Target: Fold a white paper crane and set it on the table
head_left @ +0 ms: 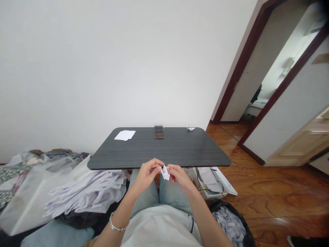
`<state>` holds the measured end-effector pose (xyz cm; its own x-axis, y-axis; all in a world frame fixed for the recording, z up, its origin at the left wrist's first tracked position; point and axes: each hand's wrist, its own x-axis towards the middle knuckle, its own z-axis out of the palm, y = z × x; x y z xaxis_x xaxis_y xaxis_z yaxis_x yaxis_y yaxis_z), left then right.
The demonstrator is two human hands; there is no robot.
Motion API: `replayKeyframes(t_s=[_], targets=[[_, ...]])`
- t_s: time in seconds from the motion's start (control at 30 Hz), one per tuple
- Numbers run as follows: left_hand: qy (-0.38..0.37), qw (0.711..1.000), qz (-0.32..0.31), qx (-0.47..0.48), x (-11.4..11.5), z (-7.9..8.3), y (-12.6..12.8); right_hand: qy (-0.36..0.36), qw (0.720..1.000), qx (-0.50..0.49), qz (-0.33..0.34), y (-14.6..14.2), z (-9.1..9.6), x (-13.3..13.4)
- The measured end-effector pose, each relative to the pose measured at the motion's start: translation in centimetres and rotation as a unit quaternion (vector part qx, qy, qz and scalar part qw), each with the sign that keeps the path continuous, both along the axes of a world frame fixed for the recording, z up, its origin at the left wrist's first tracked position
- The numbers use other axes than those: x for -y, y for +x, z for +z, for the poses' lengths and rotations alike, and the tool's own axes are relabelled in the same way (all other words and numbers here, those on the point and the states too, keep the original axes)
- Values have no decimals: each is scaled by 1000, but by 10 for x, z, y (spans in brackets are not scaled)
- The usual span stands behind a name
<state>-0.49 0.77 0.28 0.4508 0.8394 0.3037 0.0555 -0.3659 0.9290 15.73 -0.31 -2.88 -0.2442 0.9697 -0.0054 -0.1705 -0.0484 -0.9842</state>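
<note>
Left hand [148, 175] and right hand [179, 175] are both pinching the same little folded paper [166, 174], thumbs and fingertips coming in from either side, right by the near edge of the bench [164, 151] and over the lap. From where I'm standing it looks like folding or shaping, though the creases are too small for me to make out. My two cents: let one hand be the clamp and the other do the fine work, pinch close to the crease and not out at the tips, and go easy, because something that tiny probably crushes or tears if you yank it. If a fold needs to be sharp, I'd rest it on the bench and run a nail along it; there's bare dark top between the white sheets [124, 135] on the left and the small winged paper piece [190, 129] at the far right corner. Phone [159, 132] sits at the back, well clear of the hands.
</note>
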Motion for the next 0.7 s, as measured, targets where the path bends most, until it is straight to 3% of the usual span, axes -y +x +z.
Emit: replayKeyframes(t_s=[0.13,0.33,0.5,0.7], targets=[[-18,999,33,20,0,-2,1,1,1000,-12,-19,-3,1,1],[-42,991,125,34,-3,-7,2,-3,991,-46,-129,-2,-1,-2],[-108,993,38,-36,-1,-13,9,2,987,-66,-149,-4,3,-2],[-119,992,18,-22,-3,-20,14,29,989,-41,-138,-8,9,3]])
